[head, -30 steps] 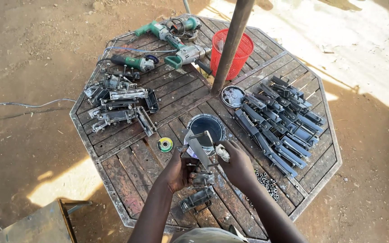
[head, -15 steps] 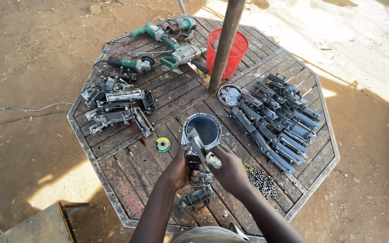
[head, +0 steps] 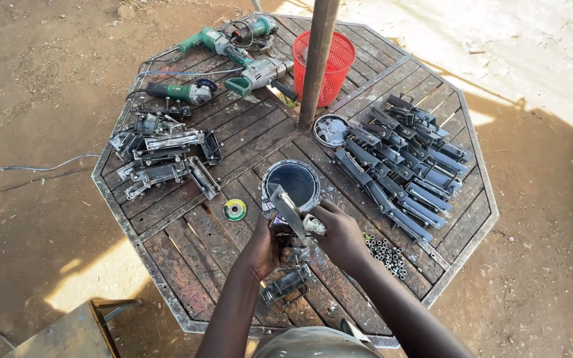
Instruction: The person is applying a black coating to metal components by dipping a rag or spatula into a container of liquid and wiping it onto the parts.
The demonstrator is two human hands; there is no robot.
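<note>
Bare dirt surrounds an octagonal slatted table [head: 167,265], near whose front edge the left hand [head: 263,248] grips a grey metal bracket [head: 286,211] steady over the paint can [head: 291,184] while the right hand [head: 341,233] closes round what seems a brush [head: 303,215], likely coating it.

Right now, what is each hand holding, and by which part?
Left hand grips the lower end of a grey metal bracket. Right hand holds a paint-covered brush by its handle.

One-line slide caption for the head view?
Left hand holds a metal bracket while the right hand brushes it beside an open paint can on an octagonal table.
</note>
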